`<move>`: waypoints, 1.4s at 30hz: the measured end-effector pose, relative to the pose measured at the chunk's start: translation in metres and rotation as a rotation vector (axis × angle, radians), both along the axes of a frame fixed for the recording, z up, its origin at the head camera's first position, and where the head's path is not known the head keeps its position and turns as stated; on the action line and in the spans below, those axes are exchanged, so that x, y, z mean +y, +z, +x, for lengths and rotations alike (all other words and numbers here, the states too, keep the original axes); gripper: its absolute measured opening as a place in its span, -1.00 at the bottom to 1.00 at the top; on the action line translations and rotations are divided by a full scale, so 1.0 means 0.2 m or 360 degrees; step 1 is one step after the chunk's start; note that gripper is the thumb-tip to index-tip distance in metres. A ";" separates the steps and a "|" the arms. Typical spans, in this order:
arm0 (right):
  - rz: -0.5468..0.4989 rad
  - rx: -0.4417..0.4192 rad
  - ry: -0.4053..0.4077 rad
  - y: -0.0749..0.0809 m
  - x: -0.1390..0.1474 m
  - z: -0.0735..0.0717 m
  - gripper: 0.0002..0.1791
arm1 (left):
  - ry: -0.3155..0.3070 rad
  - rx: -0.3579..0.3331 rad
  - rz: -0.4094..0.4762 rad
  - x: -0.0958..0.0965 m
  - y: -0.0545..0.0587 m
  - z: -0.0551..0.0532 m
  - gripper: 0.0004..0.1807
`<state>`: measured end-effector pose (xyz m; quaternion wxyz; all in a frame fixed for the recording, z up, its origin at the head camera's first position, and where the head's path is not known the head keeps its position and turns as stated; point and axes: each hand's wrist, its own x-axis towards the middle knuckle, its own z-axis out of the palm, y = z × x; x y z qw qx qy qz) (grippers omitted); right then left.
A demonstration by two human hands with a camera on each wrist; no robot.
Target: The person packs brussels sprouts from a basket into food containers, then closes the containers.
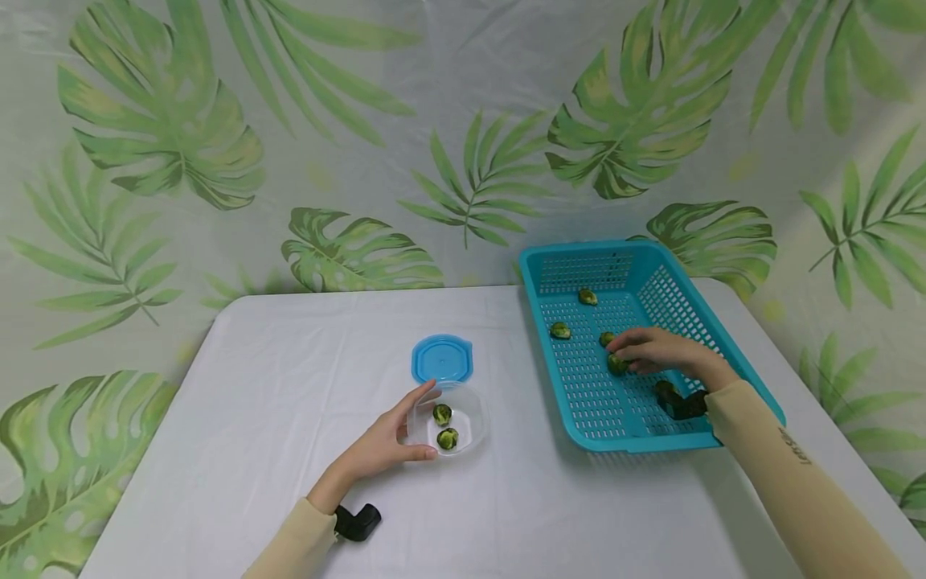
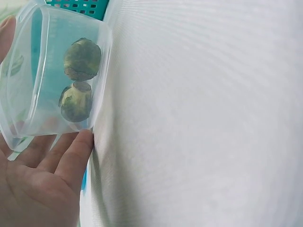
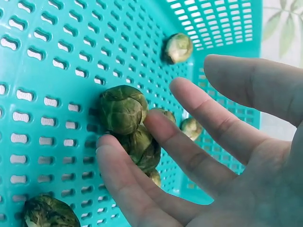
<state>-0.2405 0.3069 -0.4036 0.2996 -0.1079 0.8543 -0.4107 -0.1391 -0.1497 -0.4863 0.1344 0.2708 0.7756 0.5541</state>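
Note:
My left hand (image 1: 383,442) holds a clear plastic container (image 1: 474,420) on the table, thumb on its near side and fingers on its far side. Two Brussels sprouts (image 2: 82,59) lie inside it. Over in the turquoise basket (image 1: 542,354), my right hand (image 1: 665,352) reaches down with its fingers spread. In the right wrist view its fingertips are right at a green Brussels sprout (image 3: 124,109), which sits against another sprout (image 3: 143,150). The thumb stands apart from them.
More sprouts lie about the basket: one at the back (image 1: 587,297), one by the left wall (image 1: 560,330), another under the right wrist (image 3: 51,212). A blue lid (image 1: 442,359) rests behind the container on the white-covered table (image 1: 289,386). A leaf-patterned curtain (image 1: 347,161) hangs behind.

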 end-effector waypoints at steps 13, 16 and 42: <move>0.0050 0.0011 0.0111 -0.02 -0.03 -0.02 -0.49 | 0.0000 -0.0002 0.0029 0.00 0.00 0.00 0.04; 0.0062 0.0013 0.0141 -0.02 -0.04 -0.02 -0.50 | -0.0006 -0.0009 0.0028 0.00 0.00 0.00 0.04; -0.0153 0.0210 -0.0083 0.00 -0.05 -0.02 -0.62 | 0.0001 -0.0008 0.0021 0.00 -0.01 0.00 0.04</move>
